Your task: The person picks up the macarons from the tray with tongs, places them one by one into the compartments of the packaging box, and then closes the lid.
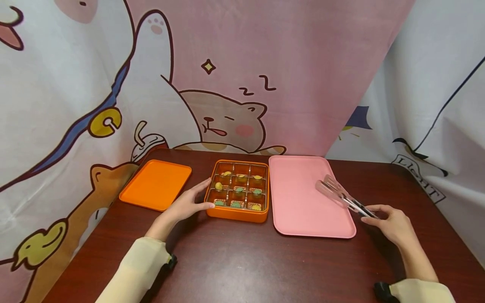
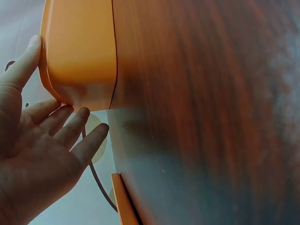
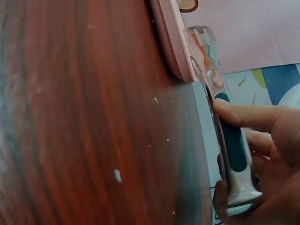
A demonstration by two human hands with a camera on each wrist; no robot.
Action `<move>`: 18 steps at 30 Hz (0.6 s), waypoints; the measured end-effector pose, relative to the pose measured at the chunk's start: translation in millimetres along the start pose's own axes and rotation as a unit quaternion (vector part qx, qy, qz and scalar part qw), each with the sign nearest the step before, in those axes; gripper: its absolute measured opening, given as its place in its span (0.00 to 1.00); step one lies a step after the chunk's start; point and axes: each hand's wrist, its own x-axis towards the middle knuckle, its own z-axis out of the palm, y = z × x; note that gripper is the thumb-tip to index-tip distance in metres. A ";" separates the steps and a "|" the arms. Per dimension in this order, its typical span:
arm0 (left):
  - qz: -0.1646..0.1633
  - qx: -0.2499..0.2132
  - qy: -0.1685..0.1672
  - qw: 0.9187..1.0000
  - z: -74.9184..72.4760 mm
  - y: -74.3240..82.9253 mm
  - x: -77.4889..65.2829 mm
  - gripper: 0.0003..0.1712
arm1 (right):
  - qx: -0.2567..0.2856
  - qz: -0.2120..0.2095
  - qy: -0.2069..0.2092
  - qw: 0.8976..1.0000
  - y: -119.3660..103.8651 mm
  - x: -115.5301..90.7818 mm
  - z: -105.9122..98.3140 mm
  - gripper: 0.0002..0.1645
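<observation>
An orange box (image 1: 236, 213) with a clear divided insert stands mid-table, small yellow and green pieces lying in its compartments. My left hand (image 1: 190, 202) touches the box's left side with fingers spread. In the left wrist view, the thumb and fingertips of the left hand (image 2: 51, 136) rest along the box corner (image 2: 82, 56). My right hand (image 1: 392, 223) grips metal tongs (image 1: 346, 200) by the handles, their ends over the right part of a pink tray (image 1: 303, 219). The right wrist view shows the thumb on the dark green grip of the tongs (image 3: 233, 145).
At the left on the brown table (image 1: 235, 265) lies a flat orange lid or tray (image 1: 157, 185). The pink tray sits just right of the box. A cartoon-print curtain (image 1: 303, 75) hangs behind the table and down both sides.
</observation>
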 end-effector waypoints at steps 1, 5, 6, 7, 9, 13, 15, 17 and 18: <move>0.000 0.000 -0.001 1.000 0.1 0.1 0.0 0.49 | -0.002 0.003 -0.003 1.000 0.9 0.4 -0.1 0.28; 0.002 -0.002 -0.002 1.000 0.5 0.2 -0.1 0.49 | -0.010 0.005 -0.016 1.000 3.2 3.5 -0.6 0.28; 0.002 -0.001 -0.003 1.000 0.5 0.2 -0.1 0.49 | -0.010 0.002 -0.017 1.000 3.7 4.1 -0.5 0.28; 0.003 -0.001 -0.003 1.000 0.5 0.0 -0.2 0.49 | -0.008 0.000 -0.019 1.000 4.3 4.6 -0.5 0.28; 0.003 0.001 -0.002 1.000 0.4 -0.1 -0.1 0.49 | 0.009 -0.005 -0.023 1.000 5.8 4.8 0.2 0.27; 0.006 0.006 0.000 1.000 0.6 -1.1 0.5 0.49 | 0.076 -0.009 -0.022 0.997 10.3 2.7 1.8 0.29; 0.005 0.007 0.001 1.000 0.6 -0.9 0.4 0.49 | 0.116 -0.002 -0.021 0.993 10.8 1.0 1.7 0.30; 0.006 0.010 0.002 1.000 0.2 -0.8 0.4 0.49 | 0.141 0.007 -0.016 0.990 7.9 0.3 0.0 0.31; 0.007 0.014 0.003 1.000 -0.2 -0.8 0.4 0.49 | 0.154 0.010 -0.013 0.988 5.2 0.3 -0.5 0.31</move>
